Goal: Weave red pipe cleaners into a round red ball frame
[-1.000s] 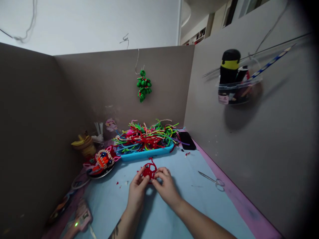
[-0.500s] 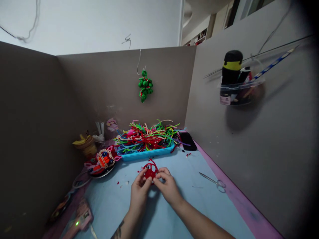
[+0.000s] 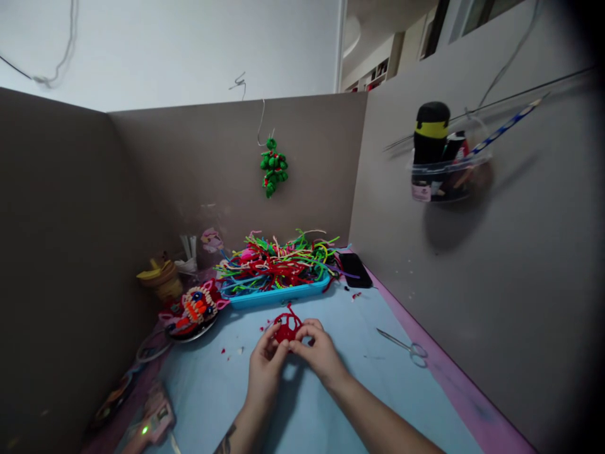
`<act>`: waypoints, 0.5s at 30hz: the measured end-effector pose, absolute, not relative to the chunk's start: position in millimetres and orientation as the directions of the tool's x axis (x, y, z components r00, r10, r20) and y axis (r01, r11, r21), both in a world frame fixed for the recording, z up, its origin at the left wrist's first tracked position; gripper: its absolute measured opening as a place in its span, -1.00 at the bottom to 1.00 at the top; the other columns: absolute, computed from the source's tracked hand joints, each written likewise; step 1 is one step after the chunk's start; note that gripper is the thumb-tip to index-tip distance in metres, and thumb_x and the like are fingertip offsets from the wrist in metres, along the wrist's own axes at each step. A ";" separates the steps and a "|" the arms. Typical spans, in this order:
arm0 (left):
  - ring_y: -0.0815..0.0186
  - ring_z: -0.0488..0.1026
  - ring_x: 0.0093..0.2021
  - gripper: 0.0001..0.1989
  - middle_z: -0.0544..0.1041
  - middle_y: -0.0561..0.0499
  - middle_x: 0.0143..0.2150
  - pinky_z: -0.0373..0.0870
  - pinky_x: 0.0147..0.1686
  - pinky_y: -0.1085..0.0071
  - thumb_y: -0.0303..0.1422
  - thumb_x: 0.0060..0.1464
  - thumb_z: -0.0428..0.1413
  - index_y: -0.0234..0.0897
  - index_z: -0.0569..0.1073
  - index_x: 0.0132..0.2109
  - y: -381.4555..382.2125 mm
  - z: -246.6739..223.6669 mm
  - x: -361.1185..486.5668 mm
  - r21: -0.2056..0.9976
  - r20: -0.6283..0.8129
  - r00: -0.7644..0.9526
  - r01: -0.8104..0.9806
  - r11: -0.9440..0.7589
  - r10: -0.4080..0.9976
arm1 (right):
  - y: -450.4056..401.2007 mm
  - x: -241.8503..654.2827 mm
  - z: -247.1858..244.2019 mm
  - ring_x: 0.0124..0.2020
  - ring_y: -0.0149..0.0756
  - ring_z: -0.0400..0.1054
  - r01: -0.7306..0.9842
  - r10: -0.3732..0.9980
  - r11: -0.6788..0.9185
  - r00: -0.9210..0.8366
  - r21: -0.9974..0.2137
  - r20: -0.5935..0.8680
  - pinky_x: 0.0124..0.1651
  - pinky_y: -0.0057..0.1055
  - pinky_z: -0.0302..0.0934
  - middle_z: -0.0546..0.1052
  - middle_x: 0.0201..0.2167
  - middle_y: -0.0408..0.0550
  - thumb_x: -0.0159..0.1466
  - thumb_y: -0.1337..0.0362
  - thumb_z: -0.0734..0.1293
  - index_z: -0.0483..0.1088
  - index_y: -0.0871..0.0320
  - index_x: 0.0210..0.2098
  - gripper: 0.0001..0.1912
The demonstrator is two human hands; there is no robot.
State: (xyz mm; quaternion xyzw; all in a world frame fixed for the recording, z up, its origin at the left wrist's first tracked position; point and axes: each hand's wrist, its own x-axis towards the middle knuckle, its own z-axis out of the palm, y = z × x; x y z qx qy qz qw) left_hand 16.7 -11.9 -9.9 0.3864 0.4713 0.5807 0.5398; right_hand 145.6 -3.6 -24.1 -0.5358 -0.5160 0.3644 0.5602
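Between my two hands is a small round piece of bent red pipe cleaner [image 3: 287, 329], with loops and one strand sticking up at its top. My left hand [image 3: 267, 360] grips its left side, thumb and fingers closed. The right side is pinched by my right hand [image 3: 317, 352], whose thumb comes close to the left thumb. The piece is held above the blue table surface [image 3: 363, 391]. Its lower part is partly covered by my thumbs.
A blue tray [image 3: 278, 294] heaped with coloured pipe cleaners lies ahead, with a phone [image 3: 355, 270] to its right. Scissors [image 3: 401, 345] rest at right. A colourful figure [image 3: 198, 307] sits on a plate at left, and a pink glue gun [image 3: 154, 419] lies near front left.
The red piece has turned slightly in my fingers, its top strand now nearer upright with the loops more open. Both hands keep their hold. The camera view has shifted a little.
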 end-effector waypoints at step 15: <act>0.36 0.38 -0.51 -0.43 0.52 0.04 -0.51 0.30 -0.43 0.45 -0.20 -0.26 0.37 -0.38 0.56 -0.05 -5.2 -2.1 10.7 0.967 -0.088 0.070 -0.232 0.102 0.994 | 5.0 163.8 -25.9 0.18 0.00 0.20 0.041 0.980 0.198 -0.034 -0.979 0.197 0.25 -0.12 0.00 0.34 0.05 0.10 -0.08 -0.02 0.53 0.51 0.15 -0.38 -0.59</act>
